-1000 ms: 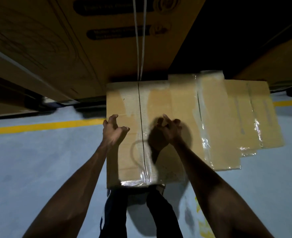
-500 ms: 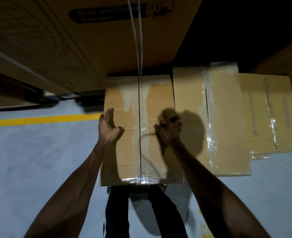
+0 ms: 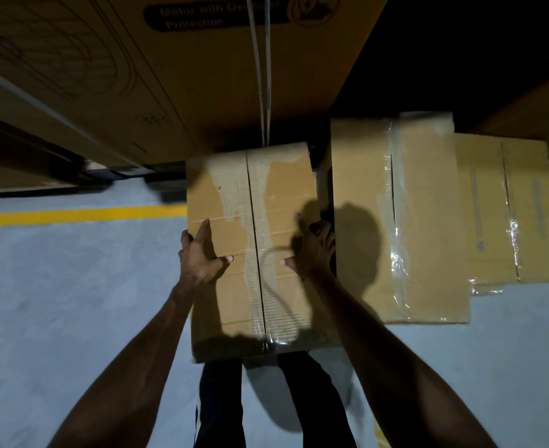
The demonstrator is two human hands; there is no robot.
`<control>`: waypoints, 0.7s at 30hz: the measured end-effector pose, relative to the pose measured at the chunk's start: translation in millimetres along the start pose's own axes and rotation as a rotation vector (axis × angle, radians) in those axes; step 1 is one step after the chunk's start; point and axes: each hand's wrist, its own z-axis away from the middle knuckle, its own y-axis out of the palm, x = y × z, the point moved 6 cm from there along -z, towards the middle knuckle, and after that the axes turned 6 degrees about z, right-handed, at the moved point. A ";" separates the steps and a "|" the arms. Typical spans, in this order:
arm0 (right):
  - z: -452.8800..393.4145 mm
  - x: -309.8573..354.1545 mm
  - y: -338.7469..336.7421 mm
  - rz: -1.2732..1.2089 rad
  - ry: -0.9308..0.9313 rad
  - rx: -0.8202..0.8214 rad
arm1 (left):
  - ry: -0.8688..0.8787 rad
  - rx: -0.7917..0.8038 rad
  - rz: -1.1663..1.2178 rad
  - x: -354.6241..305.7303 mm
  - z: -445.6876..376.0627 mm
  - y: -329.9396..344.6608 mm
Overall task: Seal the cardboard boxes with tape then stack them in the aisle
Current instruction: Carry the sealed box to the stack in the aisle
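A taped cardboard box (image 3: 266, 205) is in the middle of the head view, its centre seam covered by clear tape over torn paper. My left hand (image 3: 200, 257) grips its left edge, thumb lying on the top face. My right hand (image 3: 315, 250) grips the right edge, fingers curled over the side and thumb on top. A narrow dark gap separates this box from a second sealed box (image 3: 428, 221) to its right. A third, lower sealed box (image 3: 509, 205) lies beyond that one.
A large printed carton (image 3: 202, 76) bound with white straps (image 3: 263, 76) stands right behind the boxes. More cartons sit at the far left and far right. A yellow line (image 3: 73, 215) runs across the grey floor (image 3: 56, 302). My legs (image 3: 221, 399) are below the held box.
My hands moved from above the box top out to its two side edges and took hold. The box now looks closer and a gap has opened between it and its right neighbour.
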 end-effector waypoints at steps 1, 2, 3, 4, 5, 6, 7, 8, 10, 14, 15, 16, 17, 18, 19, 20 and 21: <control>3.1 2.2 4.9 -0.002 -0.002 0.019 | -0.012 -0.015 0.015 7.8 6.3 -0.2; 6.8 5.9 8.7 -0.004 -0.005 0.036 | -0.015 -0.039 0.025 15.9 10.8 -1.9; 9.4 10.7 10.2 -0.011 -0.014 0.041 | -0.012 -0.064 0.027 20.1 14.0 -5.7; 11.6 15.8 8.7 -0.021 -0.019 0.038 | -0.002 -0.092 0.033 22.6 15.6 -10.5; 9.4 20.8 6.1 -0.037 -0.032 0.026 | 0.005 -0.120 0.036 20.7 15.1 -16.3; 7.5 25.6 2.5 -0.049 -0.047 0.013 | 0.014 -0.141 0.037 17.7 14.5 -21.4; 4.9 29.5 -1.1 -0.062 -0.060 -0.004 | 0.023 -0.155 0.030 12.8 14.4 -25.9; 3.1 32.3 -4.2 -0.070 -0.060 -0.016 | 0.042 -0.168 0.016 6.6 14.1 -30.6; 0.0 31.4 -3.3 -0.087 -0.042 -0.005 | 0.095 -0.179 -0.050 -7.5 14.2 -38.3; 1.4 6.9 13.6 -0.189 0.023 0.054 | 0.175 -0.147 -0.173 -34.9 12.6 -43.0; 1.6 1.3 16.8 -0.206 0.040 0.048 | 0.182 -0.126 -0.178 -37.0 10.5 -40.5; 2.5 -1.0 16.9 -0.210 0.057 0.036 | 0.184 -0.104 -0.173 -36.4 7.8 -37.3; 1.7 -2.3 16.7 -0.212 0.066 0.016 | 0.177 -0.086 -0.161 -34.8 6.5 -33.6; 1.4 -2.4 14.4 -0.200 0.073 0.001 | 0.167 -0.075 -0.144 -32.6 6.2 -28.8; 0.0 -3.3 11.7 -0.181 0.070 -0.015 | 0.163 -0.068 -0.122 -30.8 7.1 -22.5; -1.4 -5.1 8.9 -0.158 0.070 -0.022 | 0.166 -0.059 -0.098 -30.4 9.6 -15.5; -3.0 -8.6 7.1 -0.139 0.068 -0.026 | 0.169 -0.052 -0.067 -30.0 13.3 -7.9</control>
